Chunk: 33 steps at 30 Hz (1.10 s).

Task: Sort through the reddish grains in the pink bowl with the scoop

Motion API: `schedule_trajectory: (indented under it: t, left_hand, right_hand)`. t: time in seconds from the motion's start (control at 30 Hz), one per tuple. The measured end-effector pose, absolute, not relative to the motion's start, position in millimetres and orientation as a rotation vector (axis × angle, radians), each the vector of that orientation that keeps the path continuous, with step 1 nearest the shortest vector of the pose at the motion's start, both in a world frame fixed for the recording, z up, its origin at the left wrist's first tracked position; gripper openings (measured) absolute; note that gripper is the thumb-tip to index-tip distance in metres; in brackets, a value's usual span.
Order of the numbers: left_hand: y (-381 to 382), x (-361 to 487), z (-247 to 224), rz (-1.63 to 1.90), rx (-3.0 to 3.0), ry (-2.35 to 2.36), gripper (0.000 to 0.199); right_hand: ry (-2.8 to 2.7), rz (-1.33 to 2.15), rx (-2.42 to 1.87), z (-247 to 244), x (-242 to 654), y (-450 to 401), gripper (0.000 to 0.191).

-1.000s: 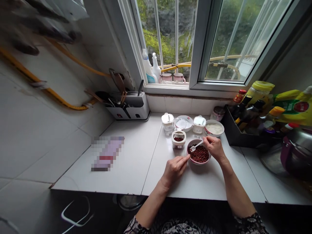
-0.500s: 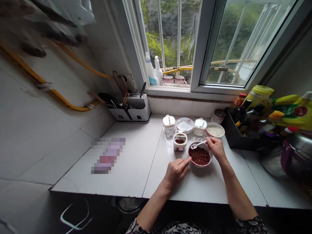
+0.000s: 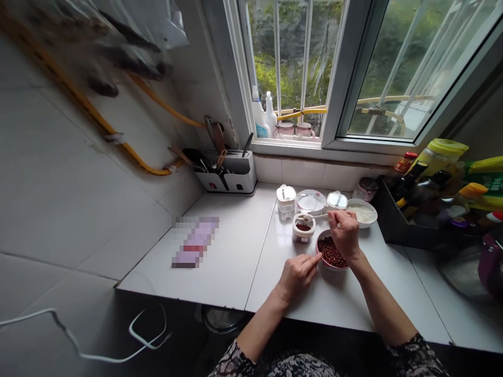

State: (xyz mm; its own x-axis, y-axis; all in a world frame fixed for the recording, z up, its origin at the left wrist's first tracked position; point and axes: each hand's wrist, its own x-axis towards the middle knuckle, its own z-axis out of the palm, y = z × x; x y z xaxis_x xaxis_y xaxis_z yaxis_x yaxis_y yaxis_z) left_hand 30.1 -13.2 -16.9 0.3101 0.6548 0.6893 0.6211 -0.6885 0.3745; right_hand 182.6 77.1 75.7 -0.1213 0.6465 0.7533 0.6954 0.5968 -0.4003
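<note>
Well, nearest to us, our left hand [image 3: 296, 278] sits low over the white tiled counter [image 3: 220, 283], well back from its front edge, holding nothing, its fingers loosely together with their tips [image 3: 316, 257] at the rim of a pink-rimmed bowl [image 3: 333, 267]. That bowl stands right of the counter's middle and is heaped with reddish-brown peppercorns [image 3: 330, 252]. Our right hand [image 3: 343, 234] is above the far side of the bowl, thumb and fingers pinched together on a small white spoon [image 3: 320, 215], whose scoop reaches left over a small open jar [image 3: 303, 234] of the same peppercorns (it holds only a shallow layer). Just behind these stand two clear lidded jars [image 3: 285, 201], a round clear lid [image 3: 310, 201] between them, and a white bowl of something pale [image 3: 361, 213]. Farther right, a black caddy [image 3: 393, 225] holds bottles of sauce. On the counter's left lies a pixelated packet [image 3: 195, 242], and a white utensil holder [image 3: 226, 179] stands at the back corner. Beyond, two spray bottles [image 3: 259, 119] and two pink cups [image 3: 294, 131] line the windowsill.
</note>
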Motion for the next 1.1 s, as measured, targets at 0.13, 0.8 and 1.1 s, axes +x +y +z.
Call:
schedule_trajectory:
  t: [0.13,0.8,1.1]
  left_hand:
    - [-13,30,-18,1.335,2.516,1.233,0.032]
    - [-18,26,-13,1.362,2.460,1.190,0.032]
    - [-18,24,-13,1.356,2.444,1.147,0.035]
  right_hand:
    - [-1.959,-0.178,-1.008,78,180,76,0.034]
    - [-1.982,-0.036,-1.142,41,233,70,0.036]
    - [-2.019,0.062,-1.161,36,231,68,0.037]
